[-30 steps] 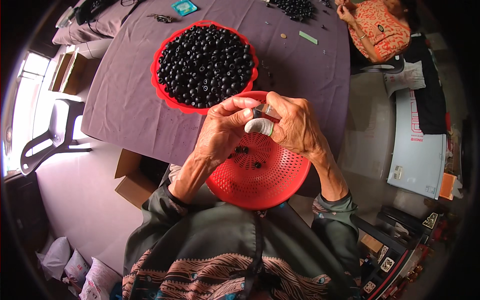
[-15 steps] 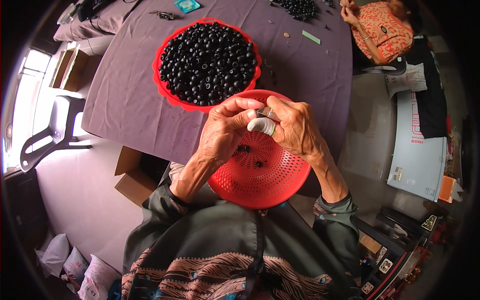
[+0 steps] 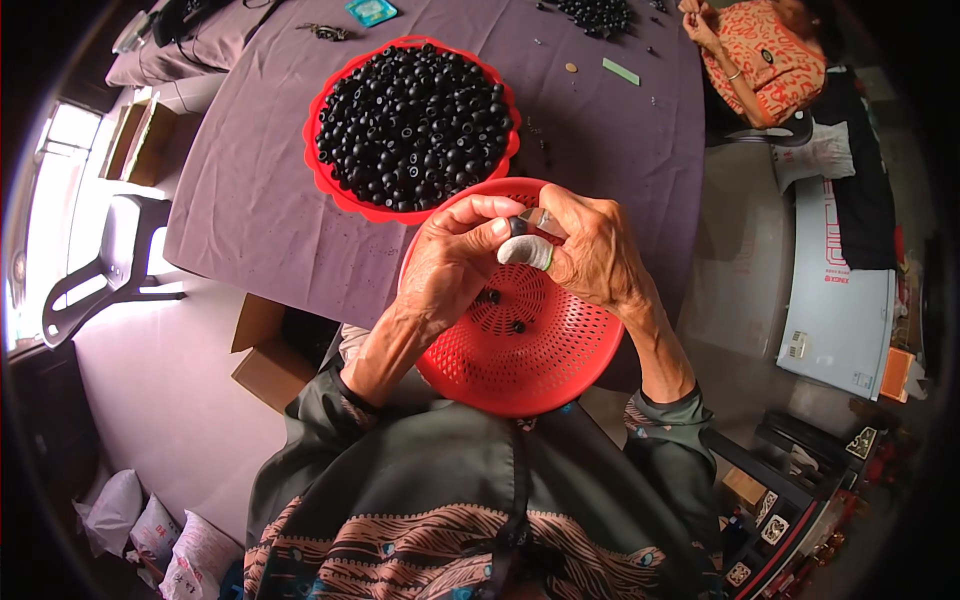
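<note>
Tablecloth [image 3: 620, 130], black beads [image 3: 410, 125] in red containers [image 3: 540, 385]

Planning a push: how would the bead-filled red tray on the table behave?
The red tray would probably feel heavy, heaped with black beads. A jolt might roll some off, since they look rounded. It may drag the purple cloth, which shows wrinkles.

**Bead at blade, over colander**

Black bead [image 3: 517, 226], rounded, pinched in left hand [image 3: 450, 245] fingertips. Short shiny blade [image 3: 543, 223] in right hand [image 3: 600, 245], partly hidden by fingers, end right at the bead; contact unclear. Both above red colander [image 3: 560, 375]: round, perforated, open side up, at near edge of table [image 3: 250, 215], few loose beads [image 3: 518, 327] inside. Scalloped red bowl [image 3: 335, 194] beyond, on table, heaped with black beads [image 3: 412, 125], some holes showing.
</note>
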Available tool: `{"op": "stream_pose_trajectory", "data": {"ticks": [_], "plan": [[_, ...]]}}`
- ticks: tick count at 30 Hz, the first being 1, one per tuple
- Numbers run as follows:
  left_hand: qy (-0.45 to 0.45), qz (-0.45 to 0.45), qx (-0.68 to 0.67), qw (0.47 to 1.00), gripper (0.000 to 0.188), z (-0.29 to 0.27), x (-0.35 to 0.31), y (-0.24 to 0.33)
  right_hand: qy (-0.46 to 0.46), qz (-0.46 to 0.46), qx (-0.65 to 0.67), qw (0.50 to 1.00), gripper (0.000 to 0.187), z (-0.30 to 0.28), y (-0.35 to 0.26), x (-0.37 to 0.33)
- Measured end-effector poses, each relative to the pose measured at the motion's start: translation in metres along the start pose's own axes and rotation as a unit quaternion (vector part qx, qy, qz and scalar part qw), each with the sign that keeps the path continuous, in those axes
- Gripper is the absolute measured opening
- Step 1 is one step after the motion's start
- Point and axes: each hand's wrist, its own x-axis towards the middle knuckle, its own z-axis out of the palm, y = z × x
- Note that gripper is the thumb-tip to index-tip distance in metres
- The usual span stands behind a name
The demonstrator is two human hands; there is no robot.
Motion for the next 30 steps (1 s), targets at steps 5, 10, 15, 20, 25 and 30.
{"op": "stream_pose_trajectory", "data": {"ticks": [5,10,15,20,25,30], "plan": [[0.001,0.010,0.017,1.000,0.014,-0.002,0.000,-0.001,-0.018,0.009,-0.017,1.000,0.055,0.002,-0.001,0.000],[0.004,0.031,0.045,0.999,0.015,-0.002,-0.001,-0.002,-0.006,0.004,-0.011,1.000,0.052,0.007,0.001,-0.004],[0.029,0.025,0.074,0.997,0.015,-0.003,-0.002,-0.001,-0.007,-0.019,-0.055,0.998,0.047,0.011,-0.001,-0.008],[0.047,0.012,0.052,0.997,0.015,0.001,-0.006,-0.002,0.060,-0.031,-0.017,0.998,0.036,0.006,-0.005,-0.015],[0.057,-0.009,0.076,0.995,0.010,-0.006,-0.010,-0.008,0.070,-0.083,-0.060,0.992,0.028,0.019,-0.008,-0.021],[0.108,-0.038,0.181,0.977,0.009,-0.003,-0.016,-0.006,0.049,-0.082,-0.045,0.994,0.033,0.023,-0.011,-0.031]]}}
